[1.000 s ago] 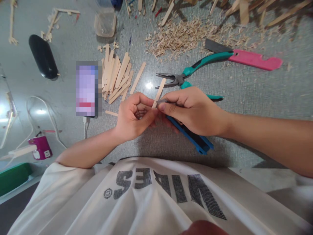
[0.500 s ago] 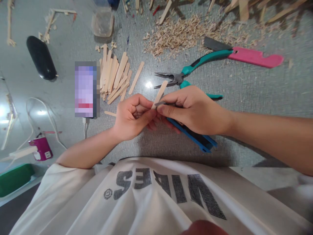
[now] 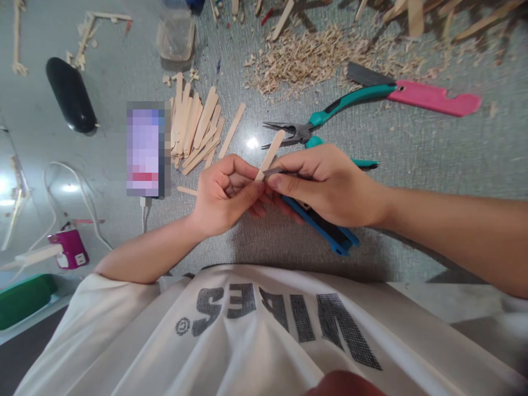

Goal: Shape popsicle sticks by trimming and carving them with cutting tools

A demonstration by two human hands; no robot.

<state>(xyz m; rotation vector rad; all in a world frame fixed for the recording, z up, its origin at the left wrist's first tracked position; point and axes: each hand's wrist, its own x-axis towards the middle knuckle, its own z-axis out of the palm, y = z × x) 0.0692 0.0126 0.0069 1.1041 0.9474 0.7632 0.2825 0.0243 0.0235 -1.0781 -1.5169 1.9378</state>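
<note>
My left hand [image 3: 225, 195] pinches the lower end of a pale wooden craft stick [image 3: 272, 153], which points up and to the right. My right hand [image 3: 325, 184] grips a blue utility knife [image 3: 325, 228]; its grey blade [image 3: 273, 171] lies against the stick just above my left fingertips. The knife's blue handle sticks out below my right palm toward my body. Both hands are held together above the grey table, in front of my white shirt.
Teal-handled pliers [image 3: 325, 118] lie just beyond my hands. A pink-handled knife [image 3: 429, 98] and a heap of wood shavings [image 3: 313, 58] are farther back. A pile of craft sticks [image 3: 196, 126], a phone [image 3: 146, 148], a black case [image 3: 71, 93] and a plastic cup [image 3: 177, 36] sit left.
The hands stay together on the stick; the knife handle shifts slightly between frames. Nothing is picked up or let go.
</note>
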